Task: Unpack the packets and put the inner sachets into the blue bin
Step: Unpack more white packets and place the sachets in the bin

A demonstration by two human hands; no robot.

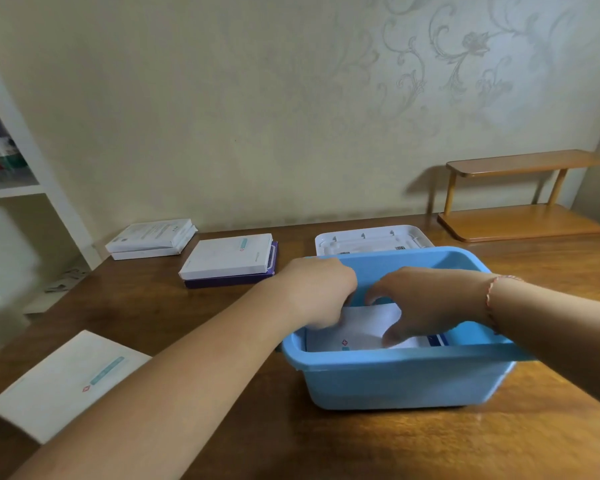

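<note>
The blue bin [395, 379] stands on the wooden table in front of me. Both hands reach into it from above. My left hand [321, 289] grips the left edge of a white sachet [364, 329] lying inside the bin. My right hand [426, 301] curls its fingers and thumb over the sachet's right part. The sachet carries a small red cross and a teal mark. A flat white packet [66, 382] lies at the near left of the table. Two more white packets [151, 237] are stacked at the far left.
A white packet on a purple box [229, 261] sits left of the bin. A white plastic lid [371, 239] lies behind the bin. A small wooden shelf [520, 195] stands at the far right by the wall. White shelving [21, 188] rises left of the table.
</note>
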